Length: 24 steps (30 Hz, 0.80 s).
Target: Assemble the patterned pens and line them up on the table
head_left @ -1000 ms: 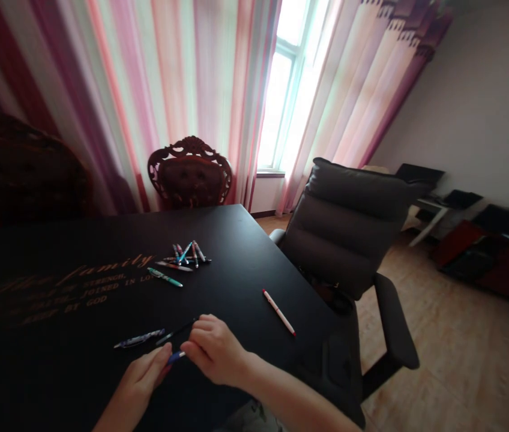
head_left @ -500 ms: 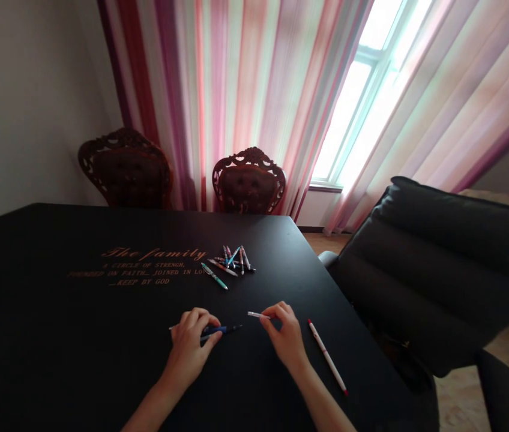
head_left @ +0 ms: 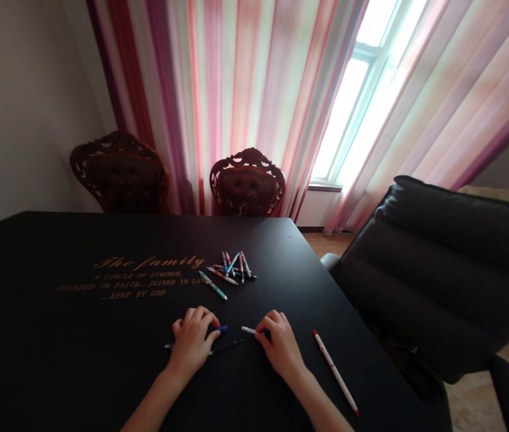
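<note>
Your left hand [head_left: 194, 337], fingers curled, pinches a blue pen part [head_left: 223, 328]. Your right hand [head_left: 280, 342], likewise curled, pinches a pale pen part [head_left: 248, 330] near a thin dark rod [head_left: 228, 347]

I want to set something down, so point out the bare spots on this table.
Bare table: left of the left hand, below the gold lettering; also between the pen pile and the table's right edge. Crowded: the gap between left and right hand, with a blue piece, white piece and thin dark piece.
</note>
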### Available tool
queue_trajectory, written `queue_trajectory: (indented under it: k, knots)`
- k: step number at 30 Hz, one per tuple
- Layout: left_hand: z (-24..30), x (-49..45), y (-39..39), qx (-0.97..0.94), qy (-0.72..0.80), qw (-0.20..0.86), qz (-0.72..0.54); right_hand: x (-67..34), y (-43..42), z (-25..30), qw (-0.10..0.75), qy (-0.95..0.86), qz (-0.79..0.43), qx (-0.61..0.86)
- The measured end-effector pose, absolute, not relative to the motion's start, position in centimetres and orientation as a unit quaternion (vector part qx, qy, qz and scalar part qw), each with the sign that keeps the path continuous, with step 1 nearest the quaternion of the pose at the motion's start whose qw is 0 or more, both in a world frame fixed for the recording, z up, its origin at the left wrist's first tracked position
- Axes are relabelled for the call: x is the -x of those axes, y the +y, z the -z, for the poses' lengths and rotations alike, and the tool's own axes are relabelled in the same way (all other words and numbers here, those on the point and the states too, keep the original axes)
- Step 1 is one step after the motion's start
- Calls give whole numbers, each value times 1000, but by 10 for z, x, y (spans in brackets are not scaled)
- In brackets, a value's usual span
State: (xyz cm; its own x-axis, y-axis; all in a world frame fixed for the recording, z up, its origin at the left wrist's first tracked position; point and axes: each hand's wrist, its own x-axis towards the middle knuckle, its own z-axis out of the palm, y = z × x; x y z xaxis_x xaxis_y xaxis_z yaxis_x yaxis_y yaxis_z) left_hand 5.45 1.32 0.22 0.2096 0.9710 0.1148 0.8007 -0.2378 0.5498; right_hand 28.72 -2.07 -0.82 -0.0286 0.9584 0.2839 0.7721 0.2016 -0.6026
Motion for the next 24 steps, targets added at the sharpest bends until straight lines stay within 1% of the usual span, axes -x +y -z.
queue_trajectory:
  k: [4, 6, 10, 15, 21, 24]
  knots:
    - [-3, -53, 20, -744, 576, 239, -240, -281, -7, -6, 364, -686, -237, 584]
    - [-2, -51, 22, -740, 566, 266, -248, -273, -4, -9, 372, -687, -263, 566]
    - [2, -46, 21, -733, 551, 297, -265, -262, -4, -12, 377, -701, -262, 546]
    - [0, -42, 18, -728, 549, 303, -278, -268, -2, -13, 416, -690, -277, 524]
    - [-2, -45, 14, -738, 520, 315, -292, -268, -2, 5, 451, -594, -382, 545]
    - [2, -49, 11, -734, 515, 330, -294, -261, -6, 19, 462, -565, -414, 544]
